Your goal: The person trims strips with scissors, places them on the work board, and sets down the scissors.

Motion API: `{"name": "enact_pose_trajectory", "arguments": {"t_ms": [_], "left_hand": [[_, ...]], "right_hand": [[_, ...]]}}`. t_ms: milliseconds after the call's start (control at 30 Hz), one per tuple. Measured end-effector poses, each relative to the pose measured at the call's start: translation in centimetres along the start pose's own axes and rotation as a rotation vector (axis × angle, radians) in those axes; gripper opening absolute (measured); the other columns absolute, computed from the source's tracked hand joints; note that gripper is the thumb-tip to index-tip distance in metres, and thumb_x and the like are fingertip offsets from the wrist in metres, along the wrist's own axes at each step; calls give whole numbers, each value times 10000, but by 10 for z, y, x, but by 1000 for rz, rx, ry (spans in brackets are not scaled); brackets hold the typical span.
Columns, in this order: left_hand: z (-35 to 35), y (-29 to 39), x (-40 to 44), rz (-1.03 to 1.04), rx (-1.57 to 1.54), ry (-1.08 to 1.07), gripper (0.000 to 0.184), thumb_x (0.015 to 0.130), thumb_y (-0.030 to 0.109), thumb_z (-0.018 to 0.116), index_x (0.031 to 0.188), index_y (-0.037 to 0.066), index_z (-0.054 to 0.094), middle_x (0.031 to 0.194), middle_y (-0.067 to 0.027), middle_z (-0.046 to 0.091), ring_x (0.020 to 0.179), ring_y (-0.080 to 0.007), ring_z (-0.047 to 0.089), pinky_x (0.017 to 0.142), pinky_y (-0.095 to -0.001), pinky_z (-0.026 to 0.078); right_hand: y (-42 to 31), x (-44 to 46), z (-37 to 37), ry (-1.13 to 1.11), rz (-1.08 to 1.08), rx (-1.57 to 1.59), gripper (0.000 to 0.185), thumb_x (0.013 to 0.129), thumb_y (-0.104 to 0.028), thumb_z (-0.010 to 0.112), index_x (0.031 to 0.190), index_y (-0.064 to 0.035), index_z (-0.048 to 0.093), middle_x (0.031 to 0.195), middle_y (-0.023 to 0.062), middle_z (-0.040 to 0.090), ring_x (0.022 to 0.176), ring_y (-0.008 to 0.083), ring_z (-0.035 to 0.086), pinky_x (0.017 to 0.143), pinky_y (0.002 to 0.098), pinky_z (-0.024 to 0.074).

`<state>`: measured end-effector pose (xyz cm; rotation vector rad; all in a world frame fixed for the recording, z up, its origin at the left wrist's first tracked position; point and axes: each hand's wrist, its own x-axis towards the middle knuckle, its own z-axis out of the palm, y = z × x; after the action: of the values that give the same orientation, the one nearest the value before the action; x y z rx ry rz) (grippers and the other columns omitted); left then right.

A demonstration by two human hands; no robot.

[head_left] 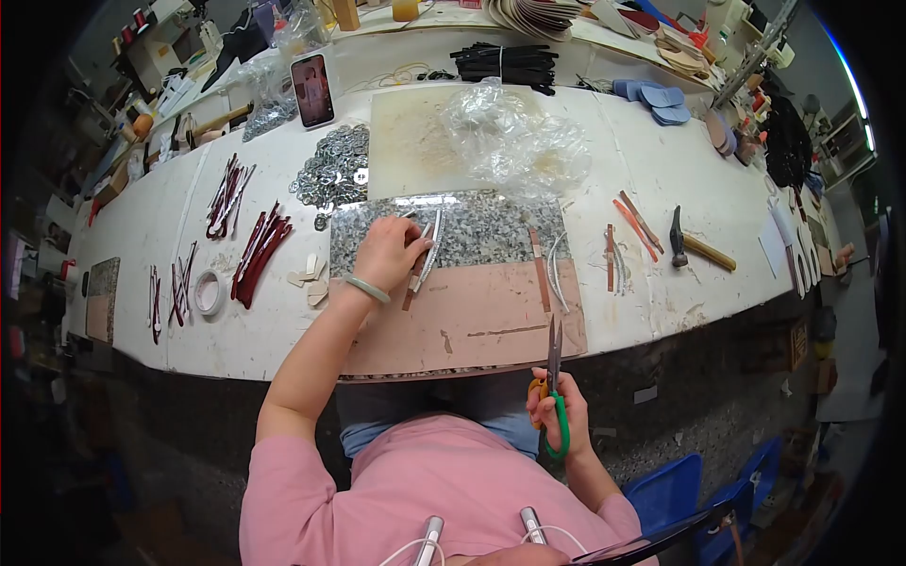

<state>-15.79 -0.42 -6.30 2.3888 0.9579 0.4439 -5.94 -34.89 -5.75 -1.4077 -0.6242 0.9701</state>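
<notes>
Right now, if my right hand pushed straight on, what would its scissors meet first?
From your right hand, the scissors would likely meet the brown strip at its near end, or the thin white strip beside it; their height above the pinkish board is unclear.

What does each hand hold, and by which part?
Right hand: green-and-orange-handled metal scissors, gripped by the handles. Left hand: at a thin whitish strip; hold unclear.

Propped phone (312, 90), blue chairs (665, 488), bundled black strips (505, 67), possibly thread spools (139, 17), blurred
</notes>
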Motion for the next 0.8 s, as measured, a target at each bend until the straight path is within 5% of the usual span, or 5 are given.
{"name": "enact_pose_trajectory", "arguments": {"t_ms": [267,367,567,600,800], "left_hand": [[-17,23,-18,33,-132,247,157,875,163,607,917,13,624,886,-140,626,816,-306,584,756,-353,478],[-36,73,-54,168,-337,319,190,924,128,562,1050,-3,618,894,-107,639,794,-219,605,718,-287,478],[-17,115,-116,-318,-1266,-417,284,953,94,537,1213,-20,545,929,-24,614,813,-50,533,689,-197,441],[-14,116,-120,-323,-1288,-451,286,951,86,538,1218,-16,541,937,-25,613,807,-49,529,691,-192,438],[-3,115,-136,-341,-1314,-540,287,947,58,533,1226,-12,525,967,-29,605,844,-46,529,738,-187,439]], "right_hand": [[-1,-1,1,70,-39,-110,541,860,-358,681,1222,-13,476,774,30,568,661,71,524,579,203,434],[-10,3,-1,174,-132,-306,584,822,-360,725,1222,-16,476,787,34,555,680,97,518,597,232,435],[-55,22,1,215,-426,-1000,792,703,-467,779,1269,-24,446,1041,125,520,922,233,513,766,336,397],[-53,27,1,210,-497,-1025,833,666,-488,777,1267,-20,439,1068,152,512,1020,313,482,847,396,341],[-53,26,8,198,-570,-1116,850,635,-504,790,1257,-37,445,1033,99,489,980,274,471,806,421,293]]}}
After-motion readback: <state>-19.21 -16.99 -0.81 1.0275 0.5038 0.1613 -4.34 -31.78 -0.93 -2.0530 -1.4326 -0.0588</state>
